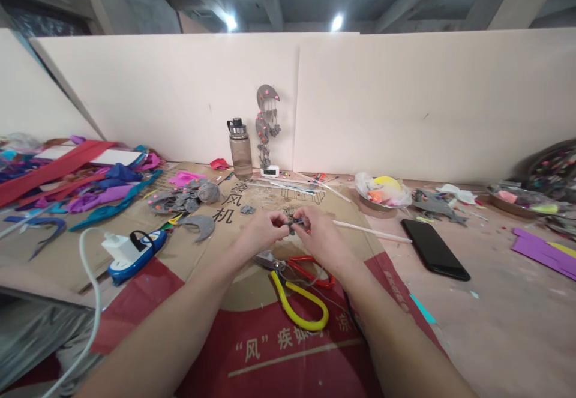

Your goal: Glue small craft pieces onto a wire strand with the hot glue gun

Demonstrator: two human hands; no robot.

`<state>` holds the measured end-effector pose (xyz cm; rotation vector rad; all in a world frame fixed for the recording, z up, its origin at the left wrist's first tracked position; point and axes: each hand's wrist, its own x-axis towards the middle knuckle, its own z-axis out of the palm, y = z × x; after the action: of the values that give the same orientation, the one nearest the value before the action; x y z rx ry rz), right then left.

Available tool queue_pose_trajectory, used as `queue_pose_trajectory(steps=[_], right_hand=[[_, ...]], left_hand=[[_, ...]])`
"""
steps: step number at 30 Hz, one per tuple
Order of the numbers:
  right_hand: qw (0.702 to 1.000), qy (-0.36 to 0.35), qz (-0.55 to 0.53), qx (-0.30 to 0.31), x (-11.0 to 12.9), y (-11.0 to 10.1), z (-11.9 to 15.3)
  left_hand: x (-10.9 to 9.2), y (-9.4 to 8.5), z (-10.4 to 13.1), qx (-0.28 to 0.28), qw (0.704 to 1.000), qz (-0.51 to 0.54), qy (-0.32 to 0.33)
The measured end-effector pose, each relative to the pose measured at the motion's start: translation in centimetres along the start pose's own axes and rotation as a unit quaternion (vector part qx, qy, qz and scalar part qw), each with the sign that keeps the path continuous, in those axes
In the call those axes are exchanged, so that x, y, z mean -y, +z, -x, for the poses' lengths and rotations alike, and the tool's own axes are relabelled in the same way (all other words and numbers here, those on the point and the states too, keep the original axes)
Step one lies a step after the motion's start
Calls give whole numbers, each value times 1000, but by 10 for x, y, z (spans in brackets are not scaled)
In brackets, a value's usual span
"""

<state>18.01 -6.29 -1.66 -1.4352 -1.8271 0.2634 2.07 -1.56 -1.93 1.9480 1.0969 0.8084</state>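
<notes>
My left hand (269, 230) and my right hand (315, 229) meet over the cardboard (234, 284). Fingers of both are pinched on a small grey piece (294, 224), partly hidden by the fingertips. Just below them lie scissors with red handles (330, 279) and a tool with yellow handles (306, 323), a thin grey thread running across them. Left of my hands are a grey crescent (200, 227), a small grey scrap (247, 209) and a pile of grey pieces with pink dots (173, 201).
A bottle (241, 153) stands at the back beside a hanging grey crescent ornament (267, 95). Right are a white stick (373, 231), a black phone (434, 251) and a bowl (382, 201). Left are a power strip (135, 257) with a white cable and coloured cloth strips (108, 197).
</notes>
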Motion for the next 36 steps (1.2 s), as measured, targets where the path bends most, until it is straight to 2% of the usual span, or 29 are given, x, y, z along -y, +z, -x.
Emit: queue_pose_trajectory(steps=[5, 10, 17, 22, 30, 36], right_hand=[[997, 15, -58, -52, 6, 1, 2], [989, 54, -112, -75, 10, 5, 4], [967, 148, -185, -90, 11, 15, 3], [950, 181, -233, -104, 7, 20, 2], [941, 190, -247, -135, 10, 21, 2], [941, 186, -252, -132, 11, 25, 1]], left_hand=[[3, 4, -2, -49, 994, 98, -21], [0, 6, -1, -80, 977, 197, -28], [1, 12, -1, -129, 964, 233, -13], [1, 19, 0, -135, 950, 281, -12], [-4, 24, 2, -137, 926, 351, -12], [-7, 29, 4, -117, 912, 393, -25]])
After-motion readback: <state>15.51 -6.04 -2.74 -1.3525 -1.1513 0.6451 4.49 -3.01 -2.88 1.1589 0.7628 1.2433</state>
